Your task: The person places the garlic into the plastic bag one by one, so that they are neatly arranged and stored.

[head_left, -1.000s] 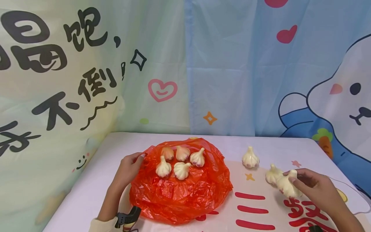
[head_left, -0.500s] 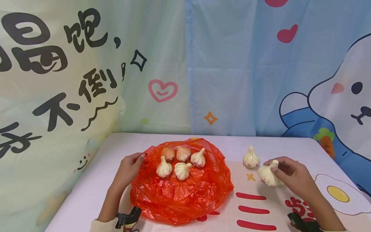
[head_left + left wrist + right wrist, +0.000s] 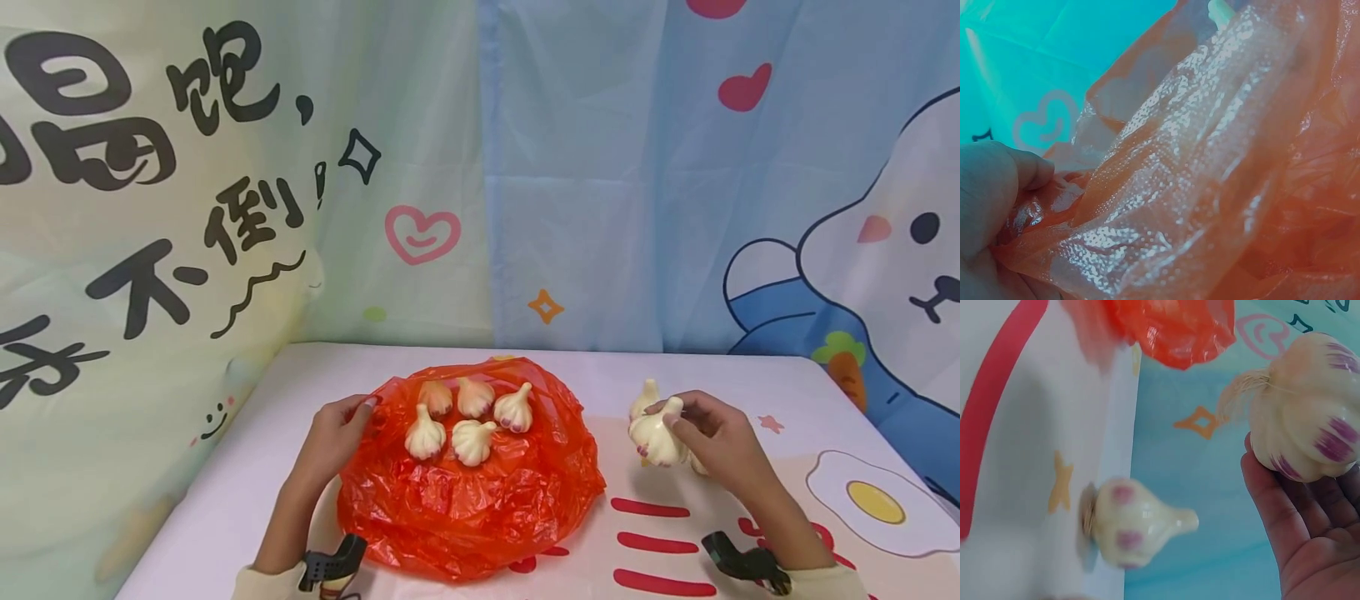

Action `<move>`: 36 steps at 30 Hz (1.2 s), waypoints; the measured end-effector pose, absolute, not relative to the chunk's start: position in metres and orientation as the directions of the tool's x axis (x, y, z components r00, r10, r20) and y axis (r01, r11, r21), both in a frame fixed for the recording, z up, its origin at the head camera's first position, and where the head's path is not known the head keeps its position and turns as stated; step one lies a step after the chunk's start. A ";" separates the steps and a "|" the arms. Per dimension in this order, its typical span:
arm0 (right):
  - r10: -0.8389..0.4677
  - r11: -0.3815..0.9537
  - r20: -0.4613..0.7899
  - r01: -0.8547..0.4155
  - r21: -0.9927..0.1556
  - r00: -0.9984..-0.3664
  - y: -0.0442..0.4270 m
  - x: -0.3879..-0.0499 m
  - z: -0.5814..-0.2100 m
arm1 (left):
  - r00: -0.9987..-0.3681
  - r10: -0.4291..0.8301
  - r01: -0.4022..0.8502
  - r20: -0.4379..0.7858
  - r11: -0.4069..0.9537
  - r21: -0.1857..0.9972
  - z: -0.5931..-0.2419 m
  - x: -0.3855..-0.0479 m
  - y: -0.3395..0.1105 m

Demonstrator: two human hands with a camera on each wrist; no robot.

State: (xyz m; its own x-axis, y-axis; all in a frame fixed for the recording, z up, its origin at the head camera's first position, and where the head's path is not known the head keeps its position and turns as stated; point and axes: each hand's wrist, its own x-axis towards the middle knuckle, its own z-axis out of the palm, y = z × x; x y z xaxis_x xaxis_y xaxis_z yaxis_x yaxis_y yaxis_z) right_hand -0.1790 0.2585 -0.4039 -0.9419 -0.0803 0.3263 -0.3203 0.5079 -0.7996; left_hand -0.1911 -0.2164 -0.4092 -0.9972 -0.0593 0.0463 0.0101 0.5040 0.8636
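At the left, my left hand (image 3: pixel 335 437) pinches the rim of a red plastic bag (image 3: pixel 465 521) between thumb and fingers; the left wrist view shows the thin film bunched by the thumb. Several garlic bulbs (image 3: pixel 471 442) lie inside the spread bag. My right hand (image 3: pixel 716 433) holds a garlic bulb (image 3: pixel 657 440) above the table, right of the bag, its stem pointing up. Purple streaks mark that bulb in the right wrist view. Behind it stands another garlic bulb (image 3: pixel 1138 524), partly covered in the head view. A further bulb (image 3: pixel 698 465) is mostly hidden below my right hand.
A white table (image 3: pixel 300 375) with printed red strokes and a fried-egg picture (image 3: pixel 873 500) lies under everything. A printed cloth backdrop (image 3: pixel 577 167) hangs behind it and along the left side. A black wrist device (image 3: pixel 738 562) sits on my right wrist.
My right hand has moved left toward the bag, carrying the garlic bulb past the standing one and leaving one bulb on the table. My left hand stays at the bag's rim.
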 end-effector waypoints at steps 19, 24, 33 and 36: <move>-0.190 0.220 0.349 -0.387 -0.896 -0.917 0.204 -0.204 -0.408 | -0.997 -0.062 0.011 0.050 0.517 0.856 -0.410 -0.192 -0.217; -0.206 0.184 0.325 -0.362 -0.914 -0.923 0.191 -0.209 -0.410 | -0.997 -0.062 0.012 0.052 0.521 0.853 -0.411 -0.192 -0.218; -0.239 0.126 0.278 -0.314 -0.941 -0.930 0.166 -0.214 -0.414 | -0.996 -0.057 0.024 0.063 0.522 0.853 -0.410 -0.192 -0.217; -0.262 0.126 0.248 -0.288 -0.949 -0.933 0.157 -0.215 -0.415 | -0.996 -0.055 0.026 0.064 0.524 0.851 -0.409 -0.192 -0.217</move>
